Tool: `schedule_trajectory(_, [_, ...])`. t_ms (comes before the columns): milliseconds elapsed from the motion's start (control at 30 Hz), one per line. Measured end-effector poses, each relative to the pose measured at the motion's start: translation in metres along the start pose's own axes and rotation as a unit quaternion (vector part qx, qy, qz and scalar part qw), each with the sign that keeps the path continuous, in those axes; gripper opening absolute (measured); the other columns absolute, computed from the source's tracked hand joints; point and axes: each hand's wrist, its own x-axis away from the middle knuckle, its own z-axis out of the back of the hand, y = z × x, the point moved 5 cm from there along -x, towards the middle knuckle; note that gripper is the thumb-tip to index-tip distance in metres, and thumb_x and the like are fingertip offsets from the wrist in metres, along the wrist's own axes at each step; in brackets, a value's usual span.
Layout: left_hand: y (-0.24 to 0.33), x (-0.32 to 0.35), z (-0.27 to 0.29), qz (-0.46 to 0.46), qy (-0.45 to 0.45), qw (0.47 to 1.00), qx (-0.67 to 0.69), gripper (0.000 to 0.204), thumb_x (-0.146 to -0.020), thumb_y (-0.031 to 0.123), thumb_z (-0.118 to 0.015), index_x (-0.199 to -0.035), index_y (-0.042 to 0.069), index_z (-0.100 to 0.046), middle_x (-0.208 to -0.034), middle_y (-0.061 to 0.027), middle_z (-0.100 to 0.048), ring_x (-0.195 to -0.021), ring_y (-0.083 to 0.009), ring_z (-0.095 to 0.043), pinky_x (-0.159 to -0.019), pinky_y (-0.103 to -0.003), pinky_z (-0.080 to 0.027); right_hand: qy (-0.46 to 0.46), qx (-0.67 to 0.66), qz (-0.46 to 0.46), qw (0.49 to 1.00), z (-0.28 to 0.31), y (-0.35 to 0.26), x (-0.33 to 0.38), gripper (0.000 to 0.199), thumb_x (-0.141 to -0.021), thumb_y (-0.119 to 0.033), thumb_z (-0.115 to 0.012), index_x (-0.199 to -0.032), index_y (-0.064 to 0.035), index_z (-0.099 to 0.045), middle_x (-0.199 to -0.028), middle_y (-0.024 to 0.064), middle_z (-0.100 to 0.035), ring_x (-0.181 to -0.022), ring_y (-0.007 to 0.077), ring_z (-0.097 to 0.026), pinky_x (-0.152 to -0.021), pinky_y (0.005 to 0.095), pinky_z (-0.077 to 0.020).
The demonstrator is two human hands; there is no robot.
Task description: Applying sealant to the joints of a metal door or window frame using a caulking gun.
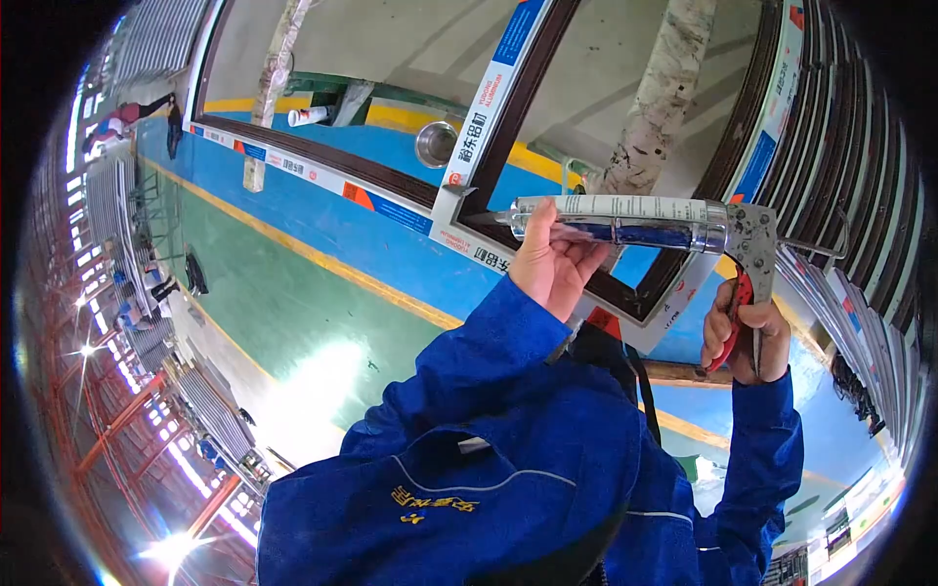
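Observation:
A caulking gun (664, 234) with a clear barrel and a metal handle end lies level in front of me, its tip toward the left. My left hand (552, 262) cradles the barrel near its front end, thumb up against the side and fingers underneath. Round the grip at the gun's right end, my right hand (747, 332) is closed beside the red lever (740, 308). Under the gun lies a dark brown window frame (516, 132) edged with printed white and blue protective film. The gun's tip is over the frame, close to a bar joint; whether it touches I cannot tell.
Whitish stained supports (664, 88) stand under the frame. A round metal cup (436, 145) and a white tube (309, 116) sit beyond its near bar. Long profiles (850, 146) are stacked on the right. At far left, a person (127, 112) is beside more stock.

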Motion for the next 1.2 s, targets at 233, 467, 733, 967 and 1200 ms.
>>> schedule_trajectory(233, [0.000,-0.002,0.001,-0.006,-0.002,1.000,0.009,0.039,-0.088,0.045,-0.058,-0.090,0.006,-0.059,-0.088,-0.0073,-0.062,-0.089,-0.0196,-0.060,-0.083,-0.037,-0.051,-0.003,0.017,-0.005,1.000,-0.002,-0.002,0.000,0.032,-0.070,-0.019,-0.053,-0.094,0.0030,-0.049,-0.062,0.0137,-0.050,-0.049,0.0272,-0.052,-0.045,0.0417,-0.0503])
schedule_trajectory(467, [0.002,-0.003,-0.002,-0.005,0.004,1.000,0.014,0.037,-0.089,0.043,-0.058,-0.089,0.006,-0.060,-0.085,-0.0074,-0.062,-0.086,-0.0199,-0.061,-0.083,-0.037,-0.052,-0.007,0.014,0.008,1.000,-0.002,-0.001,-0.001,0.031,-0.072,-0.019,-0.052,-0.094,0.0026,-0.049,-0.061,0.0132,-0.049,-0.048,0.0268,-0.052,-0.043,0.0406,-0.0517])
schedule_trajectory(733, [0.002,-0.005,0.000,0.003,0.008,1.000,0.019,0.035,-0.088,0.041,-0.058,-0.086,0.007,-0.061,-0.081,-0.0069,-0.064,-0.084,-0.0198,-0.062,-0.080,-0.038,-0.053,-0.005,0.014,-0.001,1.000,-0.003,-0.003,-0.001,0.030,-0.073,-0.020,-0.053,-0.094,0.0017,-0.049,-0.060,0.0126,-0.049,-0.048,0.0270,-0.052,-0.043,0.0402,-0.0514])
schedule_trajectory(967, [0.005,-0.006,0.002,0.010,0.028,0.999,0.026,0.036,-0.089,0.041,-0.057,-0.084,0.005,-0.061,-0.078,-0.0085,-0.064,-0.080,-0.0214,-0.064,-0.078,-0.037,-0.054,-0.009,0.048,-0.002,0.999,-0.010,-0.003,-0.002,0.030,-0.073,-0.022,-0.053,-0.092,0.0014,-0.047,-0.059,0.0117,-0.048,-0.047,0.0255,-0.052,-0.043,0.0394,-0.0511])
schedule_trajectory(1200, [0.007,-0.006,0.001,0.004,0.018,0.999,0.043,0.039,-0.090,0.041,-0.056,-0.086,0.003,-0.061,-0.080,-0.0111,-0.066,-0.079,-0.0221,-0.065,-0.076,-0.037,-0.055,-0.012,0.070,0.019,0.997,-0.017,-0.005,0.000,0.030,-0.074,-0.022,-0.051,-0.092,0.0016,-0.047,-0.059,0.0115,-0.047,-0.047,0.0244,-0.051,-0.043,0.0390,-0.0509])
